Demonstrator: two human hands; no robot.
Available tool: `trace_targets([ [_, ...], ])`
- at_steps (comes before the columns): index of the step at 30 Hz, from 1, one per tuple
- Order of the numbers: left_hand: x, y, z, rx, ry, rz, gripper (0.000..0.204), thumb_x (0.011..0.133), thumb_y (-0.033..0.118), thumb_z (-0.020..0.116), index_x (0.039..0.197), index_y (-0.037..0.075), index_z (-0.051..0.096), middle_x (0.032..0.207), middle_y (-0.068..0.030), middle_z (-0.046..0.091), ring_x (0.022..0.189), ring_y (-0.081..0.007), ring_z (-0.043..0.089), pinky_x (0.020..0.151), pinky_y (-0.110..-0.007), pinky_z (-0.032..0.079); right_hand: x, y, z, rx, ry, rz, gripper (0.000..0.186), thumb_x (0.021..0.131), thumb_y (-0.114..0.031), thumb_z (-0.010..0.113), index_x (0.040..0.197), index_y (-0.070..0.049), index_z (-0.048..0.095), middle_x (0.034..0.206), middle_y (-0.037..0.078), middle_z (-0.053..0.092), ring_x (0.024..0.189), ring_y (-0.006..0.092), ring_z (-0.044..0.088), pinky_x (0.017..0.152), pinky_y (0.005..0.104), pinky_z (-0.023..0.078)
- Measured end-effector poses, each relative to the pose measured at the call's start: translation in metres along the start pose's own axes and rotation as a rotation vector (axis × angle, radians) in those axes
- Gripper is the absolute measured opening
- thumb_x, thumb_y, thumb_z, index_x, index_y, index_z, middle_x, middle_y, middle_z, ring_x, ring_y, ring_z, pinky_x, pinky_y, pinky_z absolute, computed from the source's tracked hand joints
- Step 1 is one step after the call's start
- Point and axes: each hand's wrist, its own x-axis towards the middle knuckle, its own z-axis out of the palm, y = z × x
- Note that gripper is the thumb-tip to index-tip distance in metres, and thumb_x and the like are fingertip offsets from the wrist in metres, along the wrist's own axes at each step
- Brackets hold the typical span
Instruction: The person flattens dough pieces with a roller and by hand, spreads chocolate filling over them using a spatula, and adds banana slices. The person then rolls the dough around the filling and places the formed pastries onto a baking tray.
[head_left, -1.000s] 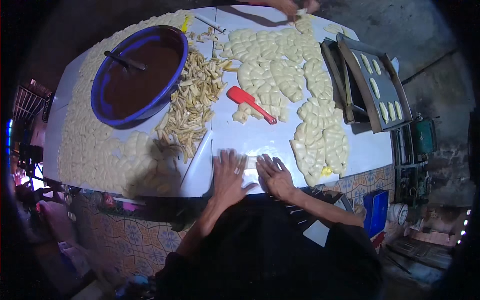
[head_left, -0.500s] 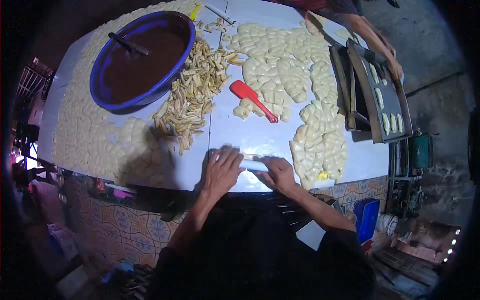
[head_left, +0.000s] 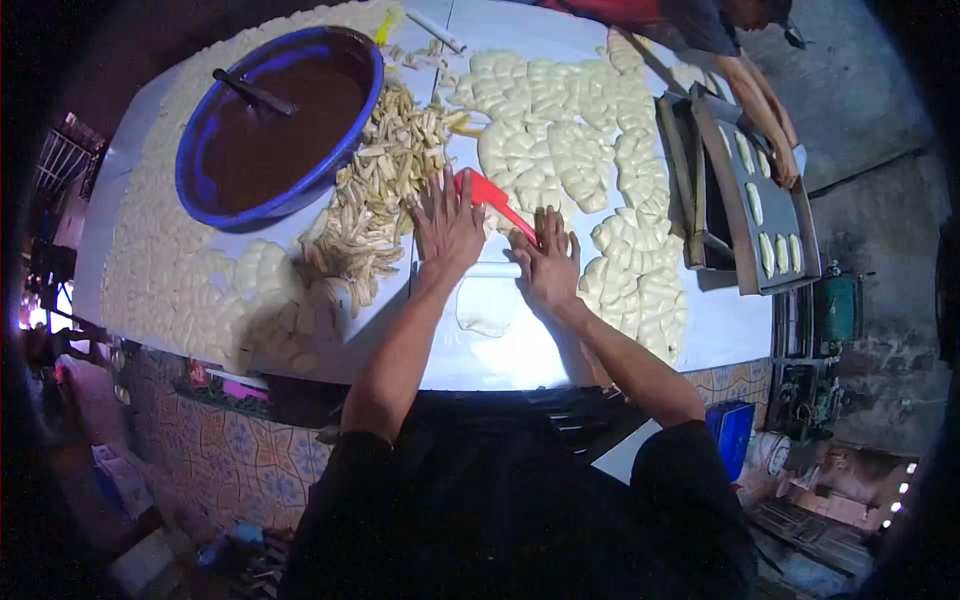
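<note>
A white rolling pin (head_left: 494, 269) lies crosswise on the table under my palms. My left hand (head_left: 448, 228) rests on its left end, fingers stretched out and spread toward the sliced fruit strips (head_left: 390, 150). On the right end lies my right hand (head_left: 548, 265), fingers extended, beside the handle of a red spatula (head_left: 490, 195). A thin, flattened piece of dough (head_left: 484, 312) lies on the near side of the pin. Pale dough pieces (head_left: 640, 250) sit close together right of my right hand and beyond the spatula.
A blue basin (head_left: 188, 190) of brown paste (head_left: 270, 150), with a dark-handled utensil (head_left: 250, 92) in it, stands at the left among more dough. At the right, a co-worker's hand (head_left: 788, 165) reaches over a tilted tray (head_left: 775, 205) bearing several dough pieces. Another white rod (head_left: 435, 30) lies at the back.
Both my hands have moved away from me with the rolling pin, and their fingers have straightened. The flattened dough now shows on the near side. The co-worker's hand has shifted lower over the tray.
</note>
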Motion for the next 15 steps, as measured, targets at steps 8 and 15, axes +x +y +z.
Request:
trace_targets([
  [8,-0.071,-0.042,-0.061,-0.471,-0.351,0.164,0.036,0.092,0.016,0.063,0.126,0.002,0.065,0.123,-0.0158,0.063,0.117,-0.0329,0.057,0.106,-0.045,0.04,-0.051,-0.002,-0.007,0.413,0.085,-0.01,0.036,0.079,-0.009,0.077,0.115,-0.002,0.07,0.105,0.015,0.067,0.097,0.0365,0.063,0.084,0.0464,0.053],
  [15,-0.153,-0.053,-0.06,-0.401,-0.043,0.246,0.039,0.077,-0.004,0.061,0.115,0.001,0.068,0.114,-0.0145,0.062,0.117,-0.0338,0.056,0.105,-0.046,0.044,-0.107,-0.025,0.001,0.44,0.111,-0.132,0.04,0.082,0.002,0.068,0.121,0.0,0.063,0.112,0.02,0.062,0.101,0.0393,0.059,0.089,0.0471,0.05],
])
